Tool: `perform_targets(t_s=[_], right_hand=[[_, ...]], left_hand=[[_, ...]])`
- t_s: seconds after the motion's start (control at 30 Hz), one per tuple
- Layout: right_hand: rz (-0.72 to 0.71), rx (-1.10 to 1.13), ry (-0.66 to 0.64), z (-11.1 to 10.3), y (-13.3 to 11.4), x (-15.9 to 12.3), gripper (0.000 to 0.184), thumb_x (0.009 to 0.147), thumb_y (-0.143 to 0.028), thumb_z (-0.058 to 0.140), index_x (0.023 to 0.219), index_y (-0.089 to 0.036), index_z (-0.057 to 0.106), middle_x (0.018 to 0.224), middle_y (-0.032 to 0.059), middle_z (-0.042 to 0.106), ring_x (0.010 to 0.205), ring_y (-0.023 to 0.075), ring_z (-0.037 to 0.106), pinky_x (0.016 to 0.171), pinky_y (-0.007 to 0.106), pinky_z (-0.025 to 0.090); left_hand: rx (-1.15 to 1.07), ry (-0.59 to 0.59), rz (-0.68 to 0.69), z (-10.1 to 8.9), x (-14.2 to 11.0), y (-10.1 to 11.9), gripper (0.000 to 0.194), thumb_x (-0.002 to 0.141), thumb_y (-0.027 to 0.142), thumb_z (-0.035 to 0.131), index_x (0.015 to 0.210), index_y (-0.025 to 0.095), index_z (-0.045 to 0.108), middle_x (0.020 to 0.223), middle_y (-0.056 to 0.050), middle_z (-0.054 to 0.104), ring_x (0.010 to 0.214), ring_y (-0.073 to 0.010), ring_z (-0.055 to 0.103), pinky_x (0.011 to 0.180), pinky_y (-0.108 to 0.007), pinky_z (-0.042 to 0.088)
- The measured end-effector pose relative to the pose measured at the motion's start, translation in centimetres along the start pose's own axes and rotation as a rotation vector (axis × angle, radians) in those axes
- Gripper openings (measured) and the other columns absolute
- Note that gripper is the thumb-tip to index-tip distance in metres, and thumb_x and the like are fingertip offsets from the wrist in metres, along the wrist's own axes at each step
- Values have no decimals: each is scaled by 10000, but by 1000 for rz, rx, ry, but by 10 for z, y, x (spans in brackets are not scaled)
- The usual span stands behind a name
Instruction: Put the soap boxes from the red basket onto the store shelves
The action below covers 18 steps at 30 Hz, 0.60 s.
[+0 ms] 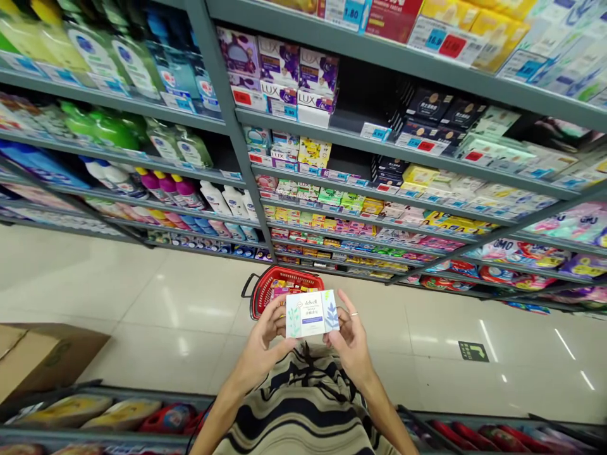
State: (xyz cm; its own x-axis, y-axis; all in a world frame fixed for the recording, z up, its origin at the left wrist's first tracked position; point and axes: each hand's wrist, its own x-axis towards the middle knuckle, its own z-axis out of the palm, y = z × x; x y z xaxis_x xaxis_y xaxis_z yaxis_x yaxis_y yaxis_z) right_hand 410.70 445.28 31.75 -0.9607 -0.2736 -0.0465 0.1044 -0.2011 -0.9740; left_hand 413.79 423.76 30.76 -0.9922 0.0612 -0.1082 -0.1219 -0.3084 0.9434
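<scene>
Spanning both half-curled hands [307,335], the white box [312,313] is gripped at its ends, fingertips seemingly behind.

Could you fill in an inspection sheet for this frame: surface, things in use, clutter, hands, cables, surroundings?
Surface: glossy tiled floor with light reflections; no worktop seen.
Things: pale box with leaf prints, held up, printed face showing.
Clutter: red basket on the floor beyond the box, packages inside; cardboard carton at left.
Hands: left hand and right hand grip opposite ends of the box; ring on the right.
Cables: none identifiable; a thin dark line by the left forearm is unclear.
Surroundings: stocked shelves ahead with bottles and boxed goods; green-arrow floor sign at right.
</scene>
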Motion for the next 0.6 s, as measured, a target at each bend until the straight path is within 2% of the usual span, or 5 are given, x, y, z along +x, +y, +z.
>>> perform_targets(t_s=[0.13, 0.23, 0.43, 0.5, 0.6], right_hand=[[59, 48, -68, -1, 0, 0, 916, 887, -575, 775, 1626, -286, 318, 1090, 63, 702, 764, 159, 617, 681, 283, 522], [100, 100, -64, -2, 4, -1, 921, 840, -579, 825, 1574, -289, 351, 1105, 63, 737, 723, 150, 630, 734, 303, 550], [122, 150, -60, -3, 10, -4, 978, 725, -577, 919, 1468, -295, 350, 1100, 72, 769, 957, 248, 747, 901, 383, 571], [104, 145, -53, -5, 7, -4, 970, 743, -574, 906, 1476, -301, 331, 1143, 83, 765, 991, 260, 752, 901, 387, 575], [86, 84, -48, -7, 0, -3, 896, 845, -537, 831, 1537, -303, 312, 1301, 114, 720, 1094, 266, 730, 951, 400, 567]], left_hand=[[29, -34, -18, -6, -2, 1, 846, 843, 506, 837, 1533, 288, 399, 1409, -132, 666, 1143, -261, 681, 943, -326, 527], [79, -53, -63, -9, -2, 8, 840, 860, 577, 793, 1538, 286, 390, 1439, -146, 651, 1158, -280, 683, 943, -343, 535], [201, -67, -53, -8, 3, 12, 923, 820, 752, 716, 1539, 238, 449, 1432, -177, 660, 1243, -332, 656, 1030, -396, 524], [220, -72, -51, -6, 4, 12, 898, 863, 733, 683, 1568, 237, 432, 1501, -180, 611, 1301, -337, 624, 1059, -406, 514], [273, -77, -88, -2, 4, 12, 800, 962, 594, 652, 1627, 253, 368, 1577, -165, 542, 1354, -323, 587, 1072, -401, 501]])
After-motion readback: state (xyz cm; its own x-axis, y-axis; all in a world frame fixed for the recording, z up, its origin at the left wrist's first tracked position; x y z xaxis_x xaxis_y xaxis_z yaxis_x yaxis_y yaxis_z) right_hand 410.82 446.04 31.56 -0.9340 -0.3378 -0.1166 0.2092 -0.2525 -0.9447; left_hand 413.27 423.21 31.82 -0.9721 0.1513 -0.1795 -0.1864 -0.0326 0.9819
